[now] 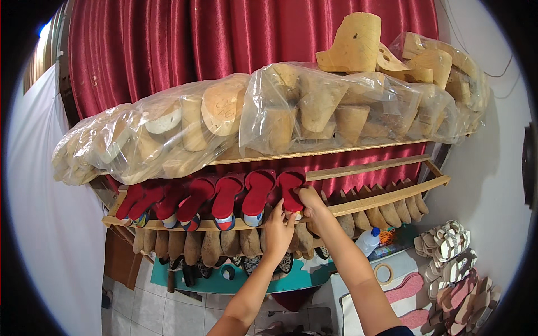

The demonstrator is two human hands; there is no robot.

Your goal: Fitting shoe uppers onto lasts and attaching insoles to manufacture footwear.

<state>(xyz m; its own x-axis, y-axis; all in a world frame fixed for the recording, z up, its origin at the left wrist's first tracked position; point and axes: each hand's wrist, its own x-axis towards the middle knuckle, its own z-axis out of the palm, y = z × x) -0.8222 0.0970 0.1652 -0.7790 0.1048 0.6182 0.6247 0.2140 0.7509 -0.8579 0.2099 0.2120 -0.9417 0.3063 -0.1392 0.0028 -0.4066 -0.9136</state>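
A red shoe (291, 185) with a red footbed rests at the right end of a row on a slatted wooden rack (370, 200). My left hand (278, 231) grips its near end from below and from the left, fingers pointing up. On its right side, my right hand (310, 203) closes round the same end, thumb toward the footbed. Left of it stand several similar red shoes (226, 197), their near ends covered in blue, white and red patterned material. The underside of the held shoe is mostly hidden by my fingers.
Above, a shelf (269, 157) carries wooden shoe forms (316, 103) in clear plastic bags. Below the rack hang more wooden lasts (212, 248). At right are a bottle (368, 241), a tape roll (384, 274), pink soles (404, 287) and stacked sandals (448, 239).
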